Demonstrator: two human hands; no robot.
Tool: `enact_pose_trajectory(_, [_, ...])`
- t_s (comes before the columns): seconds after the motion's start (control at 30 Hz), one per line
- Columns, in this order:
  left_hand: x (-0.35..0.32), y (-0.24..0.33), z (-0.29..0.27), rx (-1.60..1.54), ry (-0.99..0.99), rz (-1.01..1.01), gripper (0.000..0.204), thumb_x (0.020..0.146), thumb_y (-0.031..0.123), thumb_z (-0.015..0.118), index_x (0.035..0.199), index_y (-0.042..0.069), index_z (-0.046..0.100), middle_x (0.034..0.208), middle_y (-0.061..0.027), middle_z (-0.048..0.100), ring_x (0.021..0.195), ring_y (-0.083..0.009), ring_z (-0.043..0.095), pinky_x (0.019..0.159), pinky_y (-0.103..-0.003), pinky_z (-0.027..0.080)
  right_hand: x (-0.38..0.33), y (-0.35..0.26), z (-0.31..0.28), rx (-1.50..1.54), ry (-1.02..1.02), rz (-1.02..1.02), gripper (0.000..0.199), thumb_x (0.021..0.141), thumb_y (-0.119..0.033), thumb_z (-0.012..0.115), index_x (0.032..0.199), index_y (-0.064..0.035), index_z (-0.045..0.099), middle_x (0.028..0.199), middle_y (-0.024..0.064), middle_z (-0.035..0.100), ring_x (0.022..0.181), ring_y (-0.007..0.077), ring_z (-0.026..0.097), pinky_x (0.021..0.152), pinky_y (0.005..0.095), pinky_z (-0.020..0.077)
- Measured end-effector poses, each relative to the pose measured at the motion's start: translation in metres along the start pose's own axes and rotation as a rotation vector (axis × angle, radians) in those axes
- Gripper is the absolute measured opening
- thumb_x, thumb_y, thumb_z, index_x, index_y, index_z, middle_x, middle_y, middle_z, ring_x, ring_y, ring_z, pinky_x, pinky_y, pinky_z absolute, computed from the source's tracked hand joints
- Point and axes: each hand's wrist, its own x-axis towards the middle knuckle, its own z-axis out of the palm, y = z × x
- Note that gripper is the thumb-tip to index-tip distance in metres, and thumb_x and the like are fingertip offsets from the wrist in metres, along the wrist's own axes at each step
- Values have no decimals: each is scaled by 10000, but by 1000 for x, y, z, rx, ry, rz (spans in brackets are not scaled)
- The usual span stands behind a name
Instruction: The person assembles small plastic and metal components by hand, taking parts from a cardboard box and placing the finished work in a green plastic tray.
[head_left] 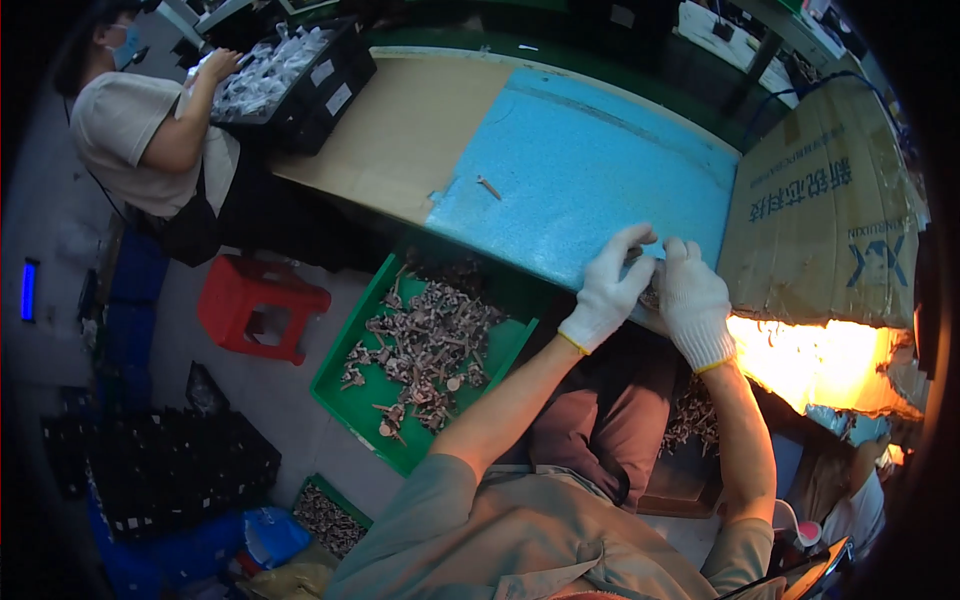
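My left hand (pixel 608 290) and my right hand (pixel 694 300), both in white knit gloves with yellow cuffs, meet at the front edge of the blue mat (pixel 590 160). A small dark coppery metal part (pixel 632 254) shows between the left thumb and fingers, which are closed. The right fingers are bent and pressed together beside the left thumb; what they hold is hidden. One thin coppery part (pixel 488 187) lies alone on the mat. Left of my lap, a green tray (pixel 352 385) holds a heap of similar stemmed metal parts (pixel 430 340).
A large cardboard box (pixel 820 200) borders the mat on the right, with a bright glow under it. More metal parts (pixel 692 420) lie by my right thigh. At left stand a red stool (pixel 255 300), a co-worker (pixel 150 130) and a black crate (pixel 320 95) of bagged items.
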Motion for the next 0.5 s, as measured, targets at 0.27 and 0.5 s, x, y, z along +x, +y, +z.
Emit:
enact_pose_trajectory(0.27, [9,24,34,-377,-58,-271,511,1022,308,619,1408,-12,520,1314,-148,615,1236,-209,561,1068,-330,440,-2,5,14,30,4,0,397,894,-196,684,1220,-50,512,1066,207,654,875,408,715,693,492,591])
enact_pose_trajectory(0.5, [18,4,29,-128,-50,-219,529,1040,391,584,1385,-6,538,1263,-223,664,1161,-288,641,999,-378,501,4,20,32,161,136,-76,264,974,-216,565,1166,-37,585,1060,204,673,887,384,718,710,480,592])
